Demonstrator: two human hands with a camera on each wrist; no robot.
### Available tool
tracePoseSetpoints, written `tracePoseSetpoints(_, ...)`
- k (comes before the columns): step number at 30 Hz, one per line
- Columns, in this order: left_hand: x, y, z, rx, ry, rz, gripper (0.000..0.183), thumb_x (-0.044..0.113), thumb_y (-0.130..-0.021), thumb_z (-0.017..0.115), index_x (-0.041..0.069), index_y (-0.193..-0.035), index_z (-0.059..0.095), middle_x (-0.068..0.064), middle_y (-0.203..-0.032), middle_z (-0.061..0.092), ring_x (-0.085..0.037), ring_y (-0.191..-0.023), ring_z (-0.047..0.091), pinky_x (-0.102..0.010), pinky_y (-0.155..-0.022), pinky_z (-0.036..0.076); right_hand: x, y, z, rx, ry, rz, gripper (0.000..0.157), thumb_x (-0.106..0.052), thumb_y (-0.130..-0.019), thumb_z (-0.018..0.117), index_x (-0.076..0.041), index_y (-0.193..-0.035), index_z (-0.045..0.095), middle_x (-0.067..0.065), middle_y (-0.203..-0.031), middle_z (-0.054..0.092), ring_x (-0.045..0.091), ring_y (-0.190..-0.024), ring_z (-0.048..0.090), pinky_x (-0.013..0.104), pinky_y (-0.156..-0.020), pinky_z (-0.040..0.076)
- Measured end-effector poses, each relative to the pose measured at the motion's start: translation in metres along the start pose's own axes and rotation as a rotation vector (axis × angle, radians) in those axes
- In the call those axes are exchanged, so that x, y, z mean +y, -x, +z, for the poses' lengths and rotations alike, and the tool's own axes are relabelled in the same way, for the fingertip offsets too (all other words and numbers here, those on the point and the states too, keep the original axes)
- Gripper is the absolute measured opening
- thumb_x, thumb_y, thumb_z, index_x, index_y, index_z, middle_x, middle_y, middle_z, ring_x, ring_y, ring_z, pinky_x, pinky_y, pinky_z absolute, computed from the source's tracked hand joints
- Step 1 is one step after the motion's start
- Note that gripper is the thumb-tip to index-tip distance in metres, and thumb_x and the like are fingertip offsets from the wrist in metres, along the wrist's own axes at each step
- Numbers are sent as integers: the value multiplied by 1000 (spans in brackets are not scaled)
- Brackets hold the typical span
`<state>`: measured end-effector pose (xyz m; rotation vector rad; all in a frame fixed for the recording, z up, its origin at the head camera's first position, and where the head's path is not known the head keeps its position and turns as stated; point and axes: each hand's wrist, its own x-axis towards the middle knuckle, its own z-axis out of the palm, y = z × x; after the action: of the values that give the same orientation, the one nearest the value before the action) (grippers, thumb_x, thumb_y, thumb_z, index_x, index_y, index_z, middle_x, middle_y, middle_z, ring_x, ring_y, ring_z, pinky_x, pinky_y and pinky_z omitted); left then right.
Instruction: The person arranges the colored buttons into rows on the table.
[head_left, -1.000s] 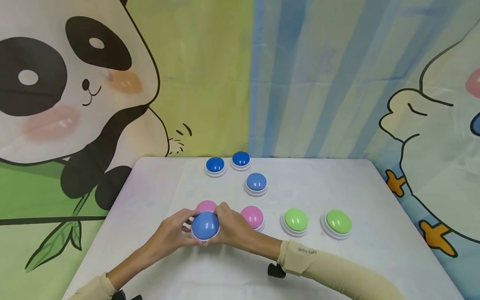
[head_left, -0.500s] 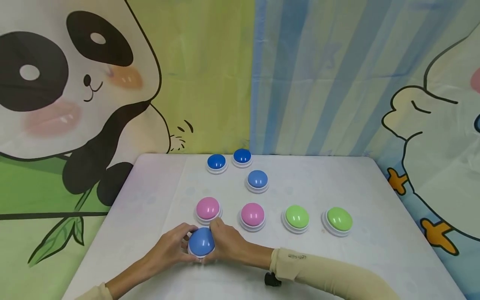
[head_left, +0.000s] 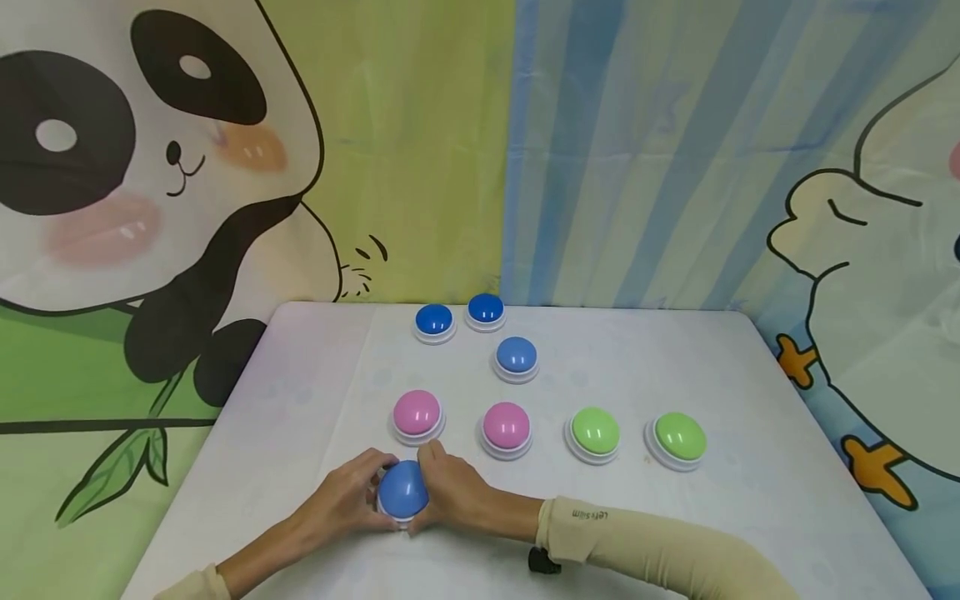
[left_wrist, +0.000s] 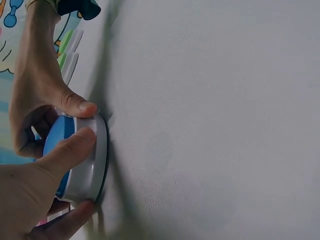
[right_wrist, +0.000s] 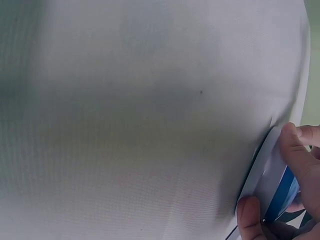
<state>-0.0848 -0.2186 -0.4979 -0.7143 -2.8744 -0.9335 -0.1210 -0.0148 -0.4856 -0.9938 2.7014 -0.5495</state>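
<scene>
Both hands, the left hand and right hand, are pinching the blue button by its rim between curled fingers; keeping the grip even should seat it flat on the table.

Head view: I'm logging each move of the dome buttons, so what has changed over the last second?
Both hands, left hand and right hand, drew the light blue dome button with the white base toward the person, off the left pink dome button, which it had partly hidden. Both hands grip it as before. The other pink button, two green buttons and three far blue buttons stayed put on the white table.
</scene>
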Motion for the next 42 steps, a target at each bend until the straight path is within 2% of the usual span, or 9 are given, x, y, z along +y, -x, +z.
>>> tracePoseSetpoints(7, 2, 1, 0, -20, -58, -11, 73, 34, -58, 92, 7, -117, 59, 0, -110, 63, -4, -85, 59, -16, -68, 54, -3, 0, -2, -10, 4, 3, 83, -49, -55, 91, -7, -111, 44, 3, -98, 49, 13, -80, 62, 18, -71, 53)
tracePoseSetpoints(18, 4, 3, 4, 39, -138, 22, 78, 32, -54, 93, 5, -118, 59, -3, -114, 64, -14, -98, 64, -28, -82, 58, -4, 1, -1, -5, -17, -2, 84, -46, -56, 92, -6, -113, 43, 5, -100, 50, 16, -81, 63, 21, -71, 54)
tracePoseSetpoints(23, 4, 6, 8, 59, -151, 33, 79, 33, -53, 93, 5, -119, 58, -1, -114, 64, -13, -99, 63, -31, -84, 58, -4, 2, 1, -1, -27, 5, 83, -45, -56, 92, -6, -111, 43, 5, -100, 50, 16, -79, 63, 21, -69, 54)
tracePoseSetpoints(26, 3, 7, 11, 80, -153, 53, 80, 33, -53, 93, 6, -120, 58, 0, -115, 63, -13, -100, 62, -32, -85, 57, -3, 3, 0, -15, -22, 22, 84, -47, -56, 92, -7, -111, 43, 4, -100, 50, 15, -79, 63, 20, -69, 54)
tracePoseSetpoints(29, 3, 5, 12, 68, -159, 67, 82, 34, -56, 91, 4, -124, 57, -1, -116, 63, -14, -103, 63, -33, -88, 57, 0, 5, -5, -49, -18, 30, 83, -47, -58, 91, -7, -113, 43, 4, -102, 51, 14, -81, 63, 20, -71, 54)
tracePoseSetpoints(32, 7, 4, 5, 7, -158, 29, 87, 36, -60, 89, 0, -130, 53, -6, -122, 62, -20, -109, 62, -38, -92, 56, 3, 9, -15, -85, -44, 42, 85, -46, -61, 89, -6, -120, 43, 7, -109, 53, 16, -86, 65, 22, -75, 55)
tracePoseSetpoints(36, 16, 1, -15, -44, -146, -45, 93, 38, -63, 89, 0, -137, 47, -11, -129, 60, -26, -115, 59, -43, -91, 55, 6, 18, -33, -100, -100, 35, 92, -49, -67, 85, -5, -134, 40, 10, -119, 55, 14, -90, 64, 22, -79, 56)
tracePoseSetpoints(39, 21, -6, -27, -54, -121, -64, 91, 37, -67, 87, 3, -140, 44, -11, -131, 58, -26, -114, 59, -38, -86, 58, 8, 23, -48, -92, -130, 18, 93, -50, -72, 81, -3, -140, 38, 11, -121, 56, 11, -90, 61, 22, -81, 56)
tracePoseSetpoints(42, 26, -22, -32, -80, -68, -69, 89, 33, -72, 85, 3, -143, 42, -12, -133, 56, -26, -115, 59, -34, -83, 58, 14, 26, -63, -76, -173, 42, 92, -48, -75, 79, -3, -143, 37, 13, -126, 56, 12, -93, 61, 24, -84, 57)
